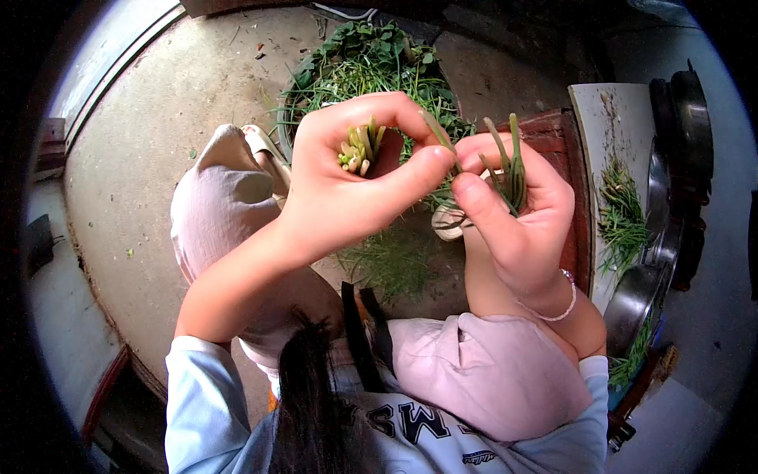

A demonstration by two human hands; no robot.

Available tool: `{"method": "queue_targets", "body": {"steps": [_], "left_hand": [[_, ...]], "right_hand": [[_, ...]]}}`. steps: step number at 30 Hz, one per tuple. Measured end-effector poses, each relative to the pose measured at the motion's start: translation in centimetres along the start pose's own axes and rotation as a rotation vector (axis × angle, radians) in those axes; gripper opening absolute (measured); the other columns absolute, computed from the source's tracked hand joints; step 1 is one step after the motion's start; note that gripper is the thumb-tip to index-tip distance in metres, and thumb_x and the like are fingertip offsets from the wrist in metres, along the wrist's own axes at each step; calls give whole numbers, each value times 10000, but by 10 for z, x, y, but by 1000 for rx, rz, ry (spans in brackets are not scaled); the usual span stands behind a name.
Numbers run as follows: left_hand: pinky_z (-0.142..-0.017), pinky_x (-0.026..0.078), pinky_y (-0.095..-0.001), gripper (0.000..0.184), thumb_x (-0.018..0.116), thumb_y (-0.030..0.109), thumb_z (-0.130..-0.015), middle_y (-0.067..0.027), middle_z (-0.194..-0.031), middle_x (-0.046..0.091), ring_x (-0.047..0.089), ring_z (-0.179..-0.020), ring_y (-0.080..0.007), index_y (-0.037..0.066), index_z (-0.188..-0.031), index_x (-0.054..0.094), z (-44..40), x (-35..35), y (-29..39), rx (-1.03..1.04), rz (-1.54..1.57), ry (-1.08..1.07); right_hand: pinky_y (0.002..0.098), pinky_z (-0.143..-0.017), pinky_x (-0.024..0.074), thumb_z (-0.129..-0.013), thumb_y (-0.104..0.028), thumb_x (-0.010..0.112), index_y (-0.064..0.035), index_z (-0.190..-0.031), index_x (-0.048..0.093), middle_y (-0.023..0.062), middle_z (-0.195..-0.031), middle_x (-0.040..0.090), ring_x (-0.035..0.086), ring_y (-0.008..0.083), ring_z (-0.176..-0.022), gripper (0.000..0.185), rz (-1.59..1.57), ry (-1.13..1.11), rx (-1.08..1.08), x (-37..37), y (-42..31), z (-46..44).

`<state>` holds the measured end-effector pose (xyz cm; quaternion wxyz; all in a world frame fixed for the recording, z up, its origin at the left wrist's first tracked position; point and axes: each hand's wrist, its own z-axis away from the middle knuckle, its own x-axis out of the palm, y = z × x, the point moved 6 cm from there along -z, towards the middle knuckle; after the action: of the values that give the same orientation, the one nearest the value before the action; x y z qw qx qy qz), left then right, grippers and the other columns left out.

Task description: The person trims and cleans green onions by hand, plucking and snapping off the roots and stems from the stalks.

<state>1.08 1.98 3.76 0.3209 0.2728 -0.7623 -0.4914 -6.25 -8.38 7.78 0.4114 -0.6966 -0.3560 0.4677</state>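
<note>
My left hand (335,201) is curled around a bunch of thin green stalks (361,150), whose pale cut ends point up. Its thumb and index finger also pinch a single stalk (437,129) where the two hands meet. A few longer green stalks (516,178) stand out of my right hand (525,229), which is closed on them. The fingertips of both hands touch or nearly touch. Beyond and below them is a round container (283,120) heaped with leafy greens and grass-like blades (359,67). The lower ends of the held stalks are hidden by my palms.
Loose green blades (387,265) lie on the concrete floor (150,158) between my feet. At the right, a white board (588,110) carries more greens (622,209). Dark pans (688,103) and a metal pot (628,304) stand beside it. A reddish wooden piece (564,150) adjoins the board.
</note>
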Motion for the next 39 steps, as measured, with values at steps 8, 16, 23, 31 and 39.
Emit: {"method": "queue_targets", "body": {"steps": [8, 16, 23, 31, 39], "left_hand": [[-426, 260, -161, 52, 546, 15, -686, 27, -605, 492, 362, -498, -3, 16, -642, 519, -2, 4, 2, -23, 31, -62], [-448, 288, -185, 66, 537, 7, -671, 9, -586, 463, 381, -521, -29, 11, -630, 485, 1, 8, -6, -55, 77, -187], [-526, 304, -259, 141, 551, 40, -634, -50, -583, 405, 396, -584, -149, 12, -573, 427, 18, 19, -17, -189, 209, -302], [-496, 364, -259, 82, 554, 37, -647, -61, -591, 468, 470, -548, -164, 25, -618, 478, 62, 0, -36, -226, -22, -318], [-519, 379, -270, 87, 558, 57, -718, -65, -617, 490, 478, -572, -166, 2, -676, 504, 79, -15, -49, -288, -21, -290]], "right_hand": [[212, -543, 407, -630, -2, 607, 14, -665, 553, 55, -643, 548, 518, 94, -603, 66, 62, 33, 46, -4, -1, 2], [192, -517, 395, -643, -3, 597, 14, -657, 553, 26, -615, 544, 497, 55, -586, 49, -58, -4, 268, 0, 7, 9], [175, -473, 325, -640, -105, 602, -18, -670, 559, -39, -568, 487, 414, 12, -535, 101, -106, -365, 447, 13, 34, 27], [198, -500, 369, -682, -84, 593, -4, -730, 567, -8, -599, 523, 457, 40, -576, 97, -113, -588, 748, 43, 54, 56], [216, -490, 378, -686, -91, 587, 9, -697, 554, 16, -585, 528, 459, 42, -556, 106, -86, -610, 694, 55, 60, 56]]}}
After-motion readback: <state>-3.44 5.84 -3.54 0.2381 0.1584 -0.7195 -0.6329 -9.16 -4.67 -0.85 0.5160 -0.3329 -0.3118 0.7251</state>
